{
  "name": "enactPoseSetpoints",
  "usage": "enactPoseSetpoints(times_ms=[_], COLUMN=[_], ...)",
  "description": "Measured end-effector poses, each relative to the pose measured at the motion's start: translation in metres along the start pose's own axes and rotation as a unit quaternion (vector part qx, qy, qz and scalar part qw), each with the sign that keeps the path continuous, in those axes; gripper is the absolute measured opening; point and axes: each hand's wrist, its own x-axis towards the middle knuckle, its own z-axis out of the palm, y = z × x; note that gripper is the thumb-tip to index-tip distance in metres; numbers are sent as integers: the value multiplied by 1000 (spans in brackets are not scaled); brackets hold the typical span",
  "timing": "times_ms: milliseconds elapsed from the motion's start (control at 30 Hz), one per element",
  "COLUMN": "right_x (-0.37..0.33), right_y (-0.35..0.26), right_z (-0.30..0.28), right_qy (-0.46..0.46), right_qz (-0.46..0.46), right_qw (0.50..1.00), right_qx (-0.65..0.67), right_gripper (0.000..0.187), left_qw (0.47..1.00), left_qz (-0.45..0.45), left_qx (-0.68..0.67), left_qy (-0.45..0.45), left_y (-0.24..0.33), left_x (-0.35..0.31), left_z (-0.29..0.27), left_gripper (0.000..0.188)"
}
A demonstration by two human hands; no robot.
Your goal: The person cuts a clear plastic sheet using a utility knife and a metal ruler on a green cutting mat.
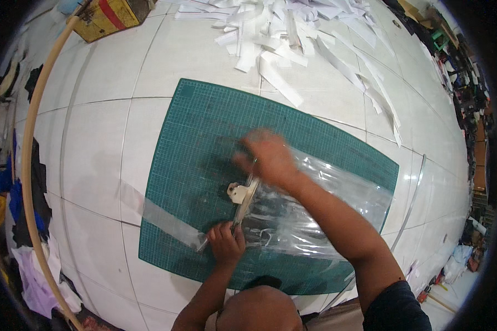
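Note:
A green gridded cutting mat [188, 129] lies on the tiled floor. Clear plastic film [320, 215] covers much of its right half, shiny and wrinkled. Along the film's left edge runs a narrow metal straightedge [244, 208] with a cream-coloured clip [237, 193] fixed to it. The near end of this straightedge is under my left hand [226, 241], whose fingers are closed and pressed down on it. At the far end is my right hand [270, 159], its fingers smeared by motion; anything in them is hidden. A loose clear strip [171, 223] extends left, off the mat.
Many white strips [281, 41] are heaped on the floor beyond the mat. A yellow box [107, 19] with a red band stands far left, near a long curved tan pole [30, 143]. Cloth [36, 276] lies at left; a thin metal strip [411, 204] lies right.

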Motion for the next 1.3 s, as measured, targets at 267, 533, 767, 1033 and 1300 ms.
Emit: enactPoseSetpoints(times_ms=[267, 533, 767, 1033, 1300], right_x=[29, 20, 13, -20, -63], right_y=[49, 67, 60, 61, 19], right_z=[-6, 16, -13, -58, -42], right_qy=[-206, -163, -155, -174, -3], right_qz=[205, 300, 334, 176, 142], right_qw=[957, 926, 884, 908, 975], right_qx=[-16, 161, 289, 338, 169], right_gripper=[48, 48, 52, 35, 43], left_qw=[1000, 999, 999, 998, 996], left_qz=[14, 36, 25, 39, 64], left_qx=[14, 32, 40, 40, 56], left_qy=[16, 7, -1, 7, 8], left_y=[-5, -4, -3, -3, -5], left_x=[-5, -2, -1, -3, 0], left_z=[2, 0, 0, 4, -1], left_gripper=[26, 22, 19, 24, 27])
